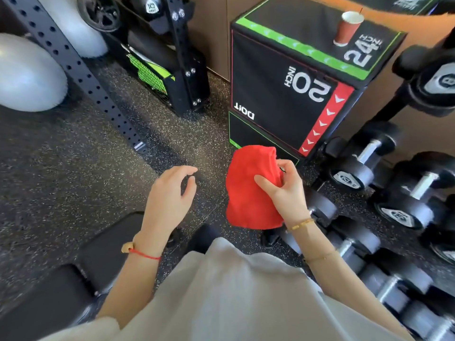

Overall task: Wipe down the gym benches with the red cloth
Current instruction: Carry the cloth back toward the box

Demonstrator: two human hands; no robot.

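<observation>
My right hand (pixel 286 190) grips the red cloth (pixel 248 193), which hangs bunched in the air above the speckled floor, in front of the plyo box. My left hand (pixel 172 193) hovers beside it, about a hand's width to the left, fingers loosely curled and holding nothing. A black padded gym bench (pixel 61 286) lies at the lower left, below my left forearm; its pad runs out of the frame's lower left corner.
A black plyo box (pixel 283 94) stands ahead with a red paper cup (pixel 347 28) on top. Dumbbells on a rack (pixel 394 193) fill the right side. A perforated black rack upright (pixel 73 67) crosses the left, with white exercise balls (pixel 27 75) behind it.
</observation>
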